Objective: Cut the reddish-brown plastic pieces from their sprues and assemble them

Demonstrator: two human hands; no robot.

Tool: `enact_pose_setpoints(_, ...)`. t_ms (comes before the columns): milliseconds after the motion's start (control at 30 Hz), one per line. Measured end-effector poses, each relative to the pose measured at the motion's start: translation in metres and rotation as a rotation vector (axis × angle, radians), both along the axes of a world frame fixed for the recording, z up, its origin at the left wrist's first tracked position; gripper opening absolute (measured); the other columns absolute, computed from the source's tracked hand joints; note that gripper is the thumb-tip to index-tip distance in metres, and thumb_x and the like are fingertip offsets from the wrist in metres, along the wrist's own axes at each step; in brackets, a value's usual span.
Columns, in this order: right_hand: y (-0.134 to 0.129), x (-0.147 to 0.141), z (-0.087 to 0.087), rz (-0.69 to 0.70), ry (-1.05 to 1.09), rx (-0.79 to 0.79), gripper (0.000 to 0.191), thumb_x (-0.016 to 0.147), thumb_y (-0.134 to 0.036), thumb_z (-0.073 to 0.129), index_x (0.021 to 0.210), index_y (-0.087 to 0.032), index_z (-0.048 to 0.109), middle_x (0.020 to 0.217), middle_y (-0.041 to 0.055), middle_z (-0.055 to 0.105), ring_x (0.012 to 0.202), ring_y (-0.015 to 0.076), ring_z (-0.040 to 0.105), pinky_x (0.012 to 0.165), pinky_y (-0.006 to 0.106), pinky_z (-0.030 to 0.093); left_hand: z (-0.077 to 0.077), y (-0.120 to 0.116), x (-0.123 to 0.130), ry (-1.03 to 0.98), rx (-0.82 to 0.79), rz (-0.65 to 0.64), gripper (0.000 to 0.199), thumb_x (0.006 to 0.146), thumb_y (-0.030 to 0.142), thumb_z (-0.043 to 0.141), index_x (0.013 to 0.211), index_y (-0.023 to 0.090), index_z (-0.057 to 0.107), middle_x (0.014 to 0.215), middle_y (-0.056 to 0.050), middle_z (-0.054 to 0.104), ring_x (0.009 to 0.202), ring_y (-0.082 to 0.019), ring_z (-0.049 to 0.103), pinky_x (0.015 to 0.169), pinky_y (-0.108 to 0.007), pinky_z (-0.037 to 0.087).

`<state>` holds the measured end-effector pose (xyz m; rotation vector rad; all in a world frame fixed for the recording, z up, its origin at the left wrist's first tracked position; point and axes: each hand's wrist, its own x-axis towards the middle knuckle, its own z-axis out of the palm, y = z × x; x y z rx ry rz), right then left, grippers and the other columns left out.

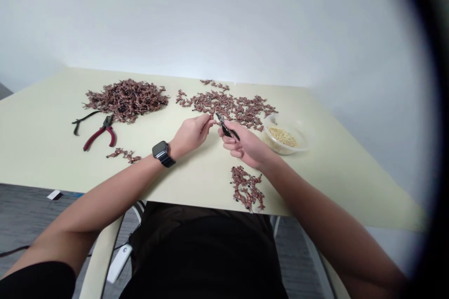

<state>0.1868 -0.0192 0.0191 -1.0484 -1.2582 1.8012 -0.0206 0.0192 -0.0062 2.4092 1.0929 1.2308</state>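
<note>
Nearest the tabletop's [42,149] front edge lies a brown cluster [246,188]. Beyond it, the right hand [243,142] firmly grips black-handled cutters [226,127], while the left hand [192,134] holds a brown piece [210,117] in a narrow pinch, with scattered brown pieces [224,107] toward the far edge.

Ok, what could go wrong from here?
The cutters in the right hand sit close to the fingertips of the left hand, so a slip could nip them. The loose brown pieces lie near the front edge of the table and could fall. The right hand also works beside the bowl, which might get knocked.
</note>
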Motion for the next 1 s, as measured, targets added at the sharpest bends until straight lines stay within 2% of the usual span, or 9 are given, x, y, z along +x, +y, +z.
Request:
enact_pose_setpoints(67, 0.002, 0.005, 0.001, -0.013, -0.044, 0.044, 0.042, 0.097, -0.064, 0.057, 0.093, -0.023, 0.058, 0.073, -0.0057, 0.028, 0.058, 0.0121, 0.013, 0.048, 0.028, 0.009, 0.003, 0.0, 0.0, -0.039, -0.038, -0.001, 0.043, 0.112, 0.045, 0.047, 0.079, 0.019, 0.057, 0.07, -0.003, 0.064, 0.059, -0.013, 0.052, 0.061, -0.027, 0.036)
enact_pose_setpoints(100, 0.003, 0.007, 0.0, -0.05, -0.122, 0.127, 0.041, 0.097, -0.064, 0.056, 0.093, -0.023, 0.059, 0.073, -0.0051, 0.031, 0.058, 0.0124, 0.016, 0.049, 0.028, 0.012, 0.004, 0.0, 0.0, -0.091, -0.107, -0.017, 0.046, 0.112, 0.047, 0.046, 0.078, 0.019, 0.057, 0.068, -0.002, 0.064, 0.059, -0.012, 0.052, 0.061, -0.027, 0.038)
enact_pose_setpoints(167, 0.007, 0.013, -0.003, -0.175, -0.37, 0.398, 0.038, 0.098, -0.061, 0.058, 0.092, -0.023, 0.06, 0.072, -0.0032, 0.04, 0.059, 0.0138, 0.029, 0.052, 0.03, 0.023, 0.007, -0.001, 0.001, -0.232, -0.326, -0.095, 0.049, 0.111, 0.053, 0.046, 0.078, 0.018, 0.058, 0.064, -0.001, 0.062, 0.055, -0.011, 0.052, 0.058, -0.025, 0.04)
enact_pose_setpoints(267, 0.012, 0.021, -0.007, -0.32, -0.728, 0.814, 0.031, 0.098, -0.054, 0.062, 0.097, -0.023, 0.063, 0.076, 0.0002, 0.054, 0.068, 0.0181, 0.047, 0.065, 0.033, 0.035, 0.009, 0.0, 0.0, -0.433, -0.687, -0.285, 0.048, 0.107, 0.059, 0.053, 0.082, 0.018, 0.057, 0.062, 0.0, 0.06, 0.047, -0.009, 0.046, 0.048, -0.023, 0.033)
enact_pose_setpoints(367, 0.016, 0.027, -0.011, -0.309, -0.842, 1.016, 0.029, 0.099, -0.049, 0.061, 0.107, -0.022, 0.065, 0.087, 0.0046, 0.064, 0.076, 0.0218, 0.055, 0.072, 0.036, 0.041, 0.009, 0.002, -0.003, -0.574, -0.912, -0.425, 0.044, 0.103, 0.055, 0.061, 0.081, 0.018, 0.057, 0.059, 0.001, 0.056, 0.045, -0.008, 0.043, 0.046, -0.022, 0.028)
enact_pose_setpoints(500, 0.02, 0.032, -0.014, -0.272, -0.872, 1.108, 0.03, 0.1, -0.047, 0.059, 0.116, -0.022, 0.064, 0.098, 0.0084, 0.069, 0.082, 0.0246, 0.06, 0.075, 0.038, 0.045, 0.01, 0.001, -0.004, -0.674, -1.026, -0.493, 0.039, 0.1, 0.048, 0.067, 0.078, 0.017, 0.056, 0.056, 0.002, 0.053, 0.044, -0.007, 0.041, 0.046, -0.022, 0.028)
enact_pose_setpoints(800, 0.021, 0.036, -0.013, -0.229, -0.871, 1.156, 0.031, 0.102, -0.046, 0.059, 0.119, -0.021, 0.065, 0.105, 0.0096, 0.072, 0.092, 0.0263, 0.066, 0.081, 0.038, 0.049, 0.014, -0.001, -0.005, -0.688, -1.055, -0.519, 0.04, 0.101, 0.045, 0.067, 0.076, 0.017, 0.054, 0.055, 0.003, 0.047, 0.044, -0.007, 0.038, 0.046, -0.021, 0.026)
enact_pose_setpoints(1000, 0.022, 0.039, -0.013, -0.251, -0.968, 1.189, 0.036, 0.102, -0.048, 0.059, 0.125, -0.021, 0.064, 0.114, 0.0137, 0.072, 0.098, 0.0299, 0.068, 0.085, 0.042, 0.051, 0.016, -0.001, -0.004, -0.731, -1.107, -0.518, 0.039, 0.101, 0.042, 0.067, 0.075, 0.017, 0.052, 0.054, 0.004, 0.042, 0.043, -0.006, 0.032, 0.042, -0.02, 0.022)
